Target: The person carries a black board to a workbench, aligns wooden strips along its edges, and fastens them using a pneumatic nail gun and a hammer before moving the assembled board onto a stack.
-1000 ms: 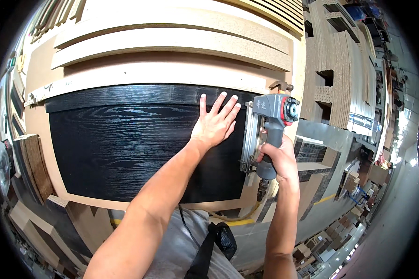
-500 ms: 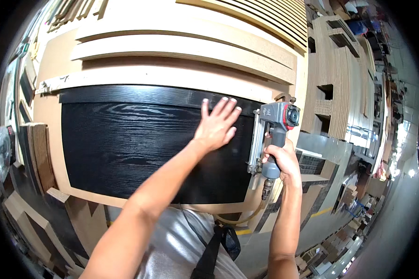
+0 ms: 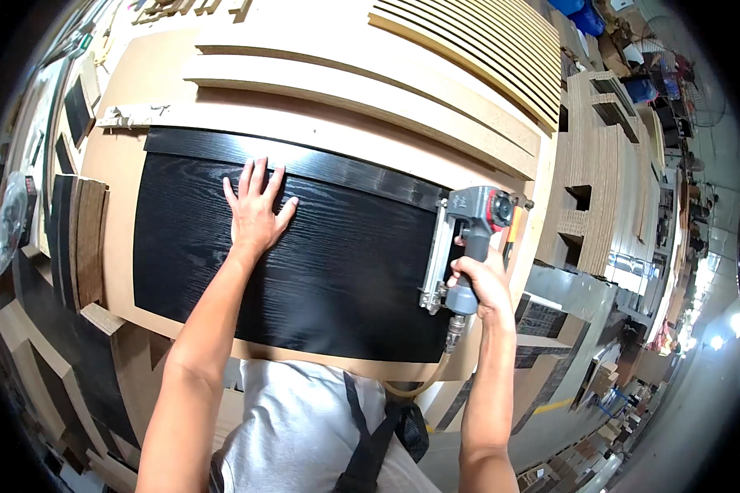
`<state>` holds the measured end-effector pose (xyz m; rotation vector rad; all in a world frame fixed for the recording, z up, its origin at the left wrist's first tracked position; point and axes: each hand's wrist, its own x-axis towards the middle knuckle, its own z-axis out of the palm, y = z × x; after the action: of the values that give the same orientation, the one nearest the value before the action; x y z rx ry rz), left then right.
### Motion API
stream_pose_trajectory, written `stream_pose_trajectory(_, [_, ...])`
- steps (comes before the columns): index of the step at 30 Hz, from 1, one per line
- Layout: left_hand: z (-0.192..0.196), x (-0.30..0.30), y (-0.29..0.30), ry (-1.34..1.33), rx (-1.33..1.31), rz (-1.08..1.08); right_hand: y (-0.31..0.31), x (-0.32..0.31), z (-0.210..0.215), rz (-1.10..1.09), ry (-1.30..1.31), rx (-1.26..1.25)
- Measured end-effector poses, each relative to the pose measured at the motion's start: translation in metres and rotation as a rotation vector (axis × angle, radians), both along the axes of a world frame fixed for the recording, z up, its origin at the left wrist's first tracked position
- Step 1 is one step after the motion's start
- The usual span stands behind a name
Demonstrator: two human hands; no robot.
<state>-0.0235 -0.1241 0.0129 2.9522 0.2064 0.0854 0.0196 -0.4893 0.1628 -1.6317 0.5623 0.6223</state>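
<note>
A black wood-grain panel (image 3: 337, 271) lies flat on the workbench before me, and a narrow black strip (image 3: 304, 167) runs along its far edge. My left hand (image 3: 257, 209) is open on the panel's left half, fingers spread and their tips reaching the strip. In my right hand (image 3: 481, 279) is a grey and red pneumatic nail gun (image 3: 474, 222), gripped by its handle. The gun stands over the panel's right end, its nose near the strip's right end; whether they touch I cannot tell. An air hose (image 3: 423, 384) runs from the handle's base toward my waist.
Pale wooden boards (image 3: 362, 103) lie beyond the panel, with a slatted stack (image 3: 477, 49) farther off. A tool with a yellow and black handle (image 3: 515, 223) is partly hidden behind the gun. Stacked boards (image 3: 604, 181) stand at the right, more dark-faced boards (image 3: 82, 238) at the left.
My left hand has moved left along the panel, from right of its middle to its left half. The nail gun remains by the right end, shifted slightly left. My view has turned a little.
</note>
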Motion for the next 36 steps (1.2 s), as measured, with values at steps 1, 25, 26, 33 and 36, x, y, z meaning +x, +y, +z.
stream_pose_trajectory(1, [-0.001,-0.001,0.0,-0.011,-0.018,0.0,0.01,0.0,-0.001,0.029,-0.012,0.007])
stream_pose_trajectory(25, [0.002,0.002,-0.003,-0.001,-0.064,-0.001,0.074,0.002,0.002,0.086,-0.005,0.004])
stream_pose_trajectory(26, [0.003,0.002,-0.003,0.003,-0.062,-0.001,0.074,0.003,0.002,0.09,0.001,-0.018])
stream_pose_trajectory(33, [0.001,0.004,-0.003,-0.002,-0.071,-0.015,0.082,0.0,0.005,0.044,0.015,-0.057])
stream_pose_trajectory(36, [0.0,0.003,-0.002,-0.02,-0.094,-0.027,0.098,-0.004,0.008,0.037,0.009,-0.067])
